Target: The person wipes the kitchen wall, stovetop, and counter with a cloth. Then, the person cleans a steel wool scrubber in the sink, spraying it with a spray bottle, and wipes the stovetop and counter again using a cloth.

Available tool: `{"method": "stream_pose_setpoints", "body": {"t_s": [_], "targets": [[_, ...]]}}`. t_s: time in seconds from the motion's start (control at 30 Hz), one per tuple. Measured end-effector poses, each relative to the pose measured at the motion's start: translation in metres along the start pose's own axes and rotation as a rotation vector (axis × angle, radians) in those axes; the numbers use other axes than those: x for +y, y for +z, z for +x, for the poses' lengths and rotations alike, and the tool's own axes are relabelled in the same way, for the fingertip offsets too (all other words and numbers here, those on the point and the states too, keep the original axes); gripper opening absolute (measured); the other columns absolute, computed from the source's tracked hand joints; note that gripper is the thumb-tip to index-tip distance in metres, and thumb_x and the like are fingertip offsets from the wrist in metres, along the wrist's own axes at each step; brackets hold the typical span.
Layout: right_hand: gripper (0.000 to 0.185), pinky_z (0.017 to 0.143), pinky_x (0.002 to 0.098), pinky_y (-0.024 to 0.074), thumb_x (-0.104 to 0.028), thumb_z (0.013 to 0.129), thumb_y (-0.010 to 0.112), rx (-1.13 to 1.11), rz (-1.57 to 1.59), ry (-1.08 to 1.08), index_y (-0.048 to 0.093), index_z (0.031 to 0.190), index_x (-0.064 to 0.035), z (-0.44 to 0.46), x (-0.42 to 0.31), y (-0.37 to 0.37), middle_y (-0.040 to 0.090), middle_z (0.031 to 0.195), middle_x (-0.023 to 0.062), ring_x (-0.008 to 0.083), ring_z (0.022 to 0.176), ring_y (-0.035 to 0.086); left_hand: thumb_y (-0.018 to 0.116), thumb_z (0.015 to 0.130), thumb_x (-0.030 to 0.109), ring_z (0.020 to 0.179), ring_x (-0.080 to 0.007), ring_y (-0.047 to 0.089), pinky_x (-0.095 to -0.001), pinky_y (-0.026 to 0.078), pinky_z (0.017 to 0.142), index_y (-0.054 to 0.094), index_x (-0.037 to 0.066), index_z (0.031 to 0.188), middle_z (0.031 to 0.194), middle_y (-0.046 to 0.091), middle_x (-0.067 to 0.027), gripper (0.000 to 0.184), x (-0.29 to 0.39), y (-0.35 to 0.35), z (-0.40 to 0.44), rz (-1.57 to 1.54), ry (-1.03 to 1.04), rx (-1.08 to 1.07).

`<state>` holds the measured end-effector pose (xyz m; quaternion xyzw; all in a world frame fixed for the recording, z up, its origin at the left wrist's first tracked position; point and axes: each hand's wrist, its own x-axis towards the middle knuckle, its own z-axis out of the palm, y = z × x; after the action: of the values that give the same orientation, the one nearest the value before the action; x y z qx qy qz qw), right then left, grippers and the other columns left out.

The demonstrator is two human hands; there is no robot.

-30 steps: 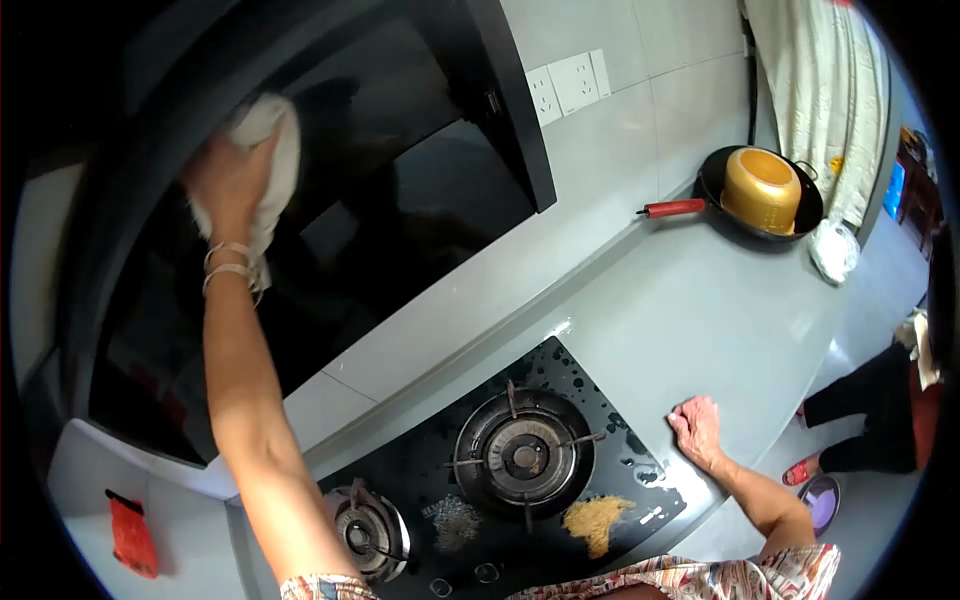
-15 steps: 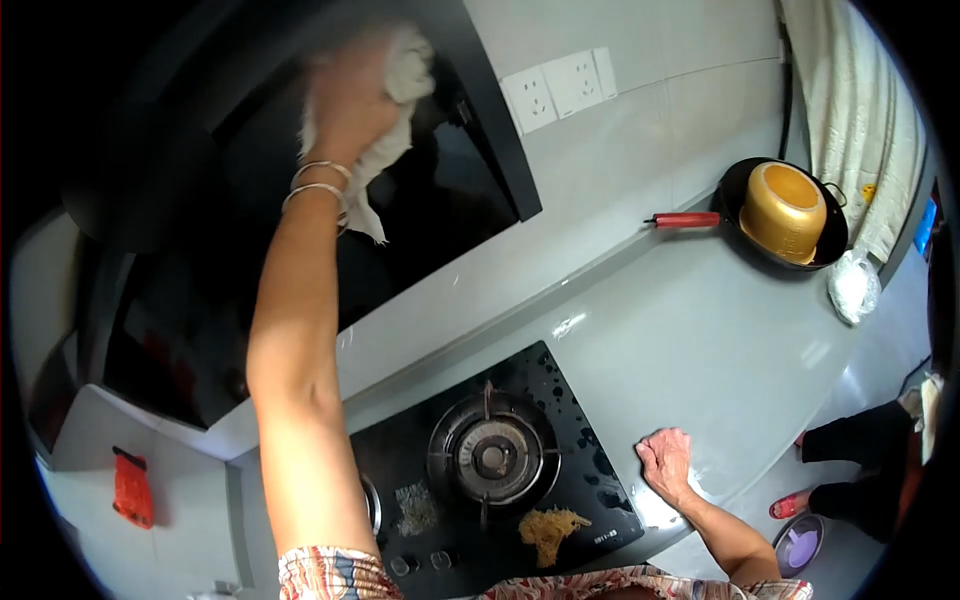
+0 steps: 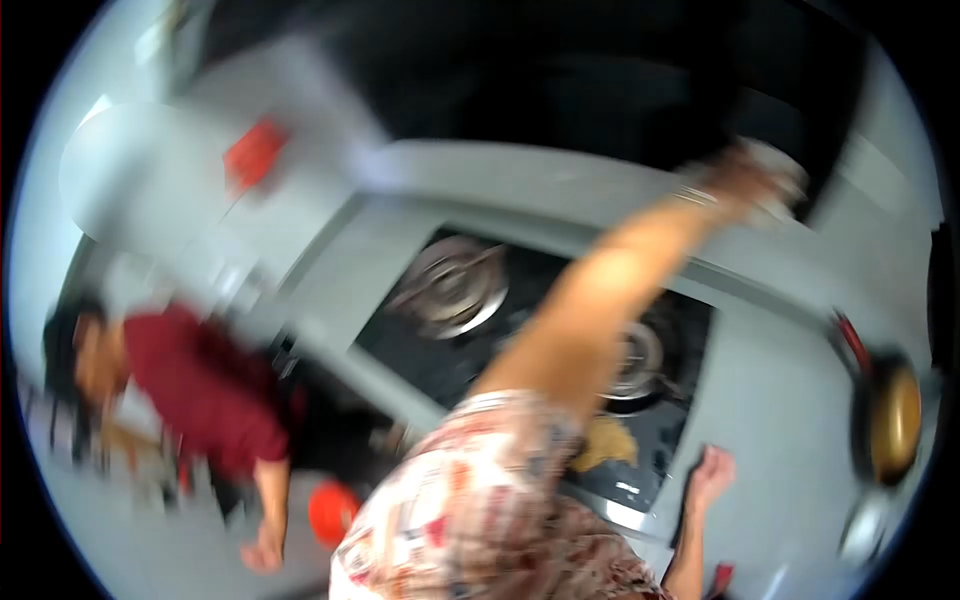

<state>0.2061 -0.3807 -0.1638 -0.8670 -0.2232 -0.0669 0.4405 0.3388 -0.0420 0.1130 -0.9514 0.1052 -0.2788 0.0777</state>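
Observation:
My left hand (image 3: 745,182) is smeared by motion and reaches far to the upper right, closed on a whitish cloth (image 3: 778,175). The cloth lies against the lower right part of a glossy black panel (image 3: 600,100) above the stove. My right hand (image 3: 712,472) rests on the grey countertop (image 3: 770,430), right of the black gas stove (image 3: 540,270), its fingers curled in with nothing seen in them. Under my left arm, part of the right burner (image 3: 640,360) is hidden. On the stove's front right lies a tan, stringy scrubbing pad (image 3: 606,445).
A pan with a red handle (image 3: 852,340) holds an upturned gold pot (image 3: 897,420) at the right. Beside it lies a whitish bag (image 3: 865,525). A person in a dark red shirt (image 3: 200,390) is at the left, near an orange-red round thing (image 3: 333,512). A red object (image 3: 255,155) shows upper left.
The view has swung left, bringing the other person and the left burner into sight. My left hand has moved with the cloth to the panel's lower right. My right hand stays on the countertop.

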Motion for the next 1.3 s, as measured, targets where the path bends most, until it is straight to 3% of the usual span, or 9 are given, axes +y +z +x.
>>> {"method": "stream_pose_setpoints", "body": {"t_s": [0.07,0.2,0.27,0.43,0.5,0.53,0.63,0.97,1.3], "targets": [[0.022,0.065,0.0368,0.0392,-0.018,0.085,0.05,0.033,0.123,-0.083,0.054,0.078,0.003,0.009,0.0,0.012,0.052,0.071,0.0155,0.0284,0.068,0.048,0.062,0.066,0.019,0.107,-0.0263,0.05,-0.0481,0.027,0.097,0.059,0.025,0.104,0.113,0.056,-0.0033,0.039,-0.015,0.03,-0.026,-0.077,0.087,0.473],[0.032,0.067,0.0393,0.0393,-0.026,0.088,0.048,-0.104,-0.072,-0.097,0.056,0.082,0.004,0.015,-0.02,-0.001,0.054,0.074,0.0184,0.0303,0.071,0.049,0.068,0.062,0.01,0.1,-0.0344,0.052,-0.0381,0.043,0.084,0.056,0.007,0.101,0.099,0.059,-0.0157,0.041,0.045,-0.025,-0.065,-0.968,-0.651,0.801],[0.035,0.067,0.0413,0.0398,-0.028,0.089,0.046,-0.088,-0.132,-0.158,0.058,0.086,0.0043,0.019,0.0,0.003,0.057,0.079,0.0205,0.0334,0.073,0.051,0.063,0.069,0.006,0.098,-0.0246,0.055,-0.0345,0.044,0.084,0.045,0.007,0.114,0.101,0.058,-0.0111,0.048,0.071,-0.09,-0.107,-1.536,-0.92,0.724],[0.04,0.067,0.0433,0.0411,-0.034,0.091,0.044,-0.074,0.007,-0.344,0.058,0.088,0.0033,0.031,0.002,0.017,0.058,0.08,0.0197,0.0355,0.073,0.052,0.055,0.075,0.0,0.084,-0.0185,0.056,-0.0331,0.048,0.074,0.048,0.008,0.11,0.091,0.058,-0.0055,0.037,0.08,-0.102,-0.172,-2.232,-0.853,0.905],[0.041,0.065,0.0431,0.0415,-0.036,0.091,0.043,0.19,-0.399,-0.636,0.058,0.087,0.0023,0.026,-0.029,0.01,0.058,0.08,0.0191,0.0357,0.073,0.053,0.055,0.077,0.003,0.082,-0.0183,0.056,-0.0333,0.048,0.073,0.049,0.009,0.109,0.091,0.058,-0.0054,0.033,0.076,-0.104,-0.199,-2.302,-0.773,0.971],[0.043,0.064,0.0435,0.0417,-0.038,0.09,0.043,0.064,-0.475,-0.479,0.059,0.084,0.0018,0.02,-0.032,0.01,0.059,0.079,0.0182,0.0358,0.073,0.054,0.054,0.078,0.006,0.081,-0.0182,0.056,-0.0335,0.049,0.071,0.049,0.009,0.108,0.091,0.058,-0.0052,0.03,0.076,-0.1,-0.212,-2.377,-0.691,0.984],[0.041,0.064,0.0433,0.0411,-0.036,0.09,0.044,-0.141,-0.224,-0.241,0.059,0.081,0.0012,0.018,0.05,0.01,0.059,0.079,0.0182,0.0365,0.071,0.053,0.053,0.083,0.01,0.083,-0.021,0.058,-0.0358,0.05,0.072,0.052,0.007,0.102,0.093,0.059,-0.0077,0.02,0.08,-0.116,-0.238,-2.488,-0.672,1.125],[0.037,0.068,0.0414,0.0411,-0.034,0.09,0.044,-0.112,-0.232,-0.372,0.057,0.085,0.0008,-0.101,-0.103,-0.079,0.058,0.08,0.0184,0.0352,0.072,0.051,0.05,0.082,0.02,0.077,-0.0199,0.059,-0.0336,0.048,0.073,0.055,0.005,0.093,0.086,0.061,-0.0081,0.02,0.031,-0.13,-0.307,-2.62,-0.638,1.297],[0.034,0.073,0.0394,0.041,-0.032,0.09,0.045,-0.064,-0.41,-0.285,0.056,0.09,0.0004,0.096,0.093,0.095,0.057,0.08,0.0185,0.0337,0.073,0.05,0.052,0.085,0.027,0.091,-0.0173,0.059,-0.0303,0.048,0.083,0.049,0.004,0.11,0.102,0.059,-0.0083,0.034,0.016,-0.113,-0.336,-2.559,-0.707,1.285]]}}
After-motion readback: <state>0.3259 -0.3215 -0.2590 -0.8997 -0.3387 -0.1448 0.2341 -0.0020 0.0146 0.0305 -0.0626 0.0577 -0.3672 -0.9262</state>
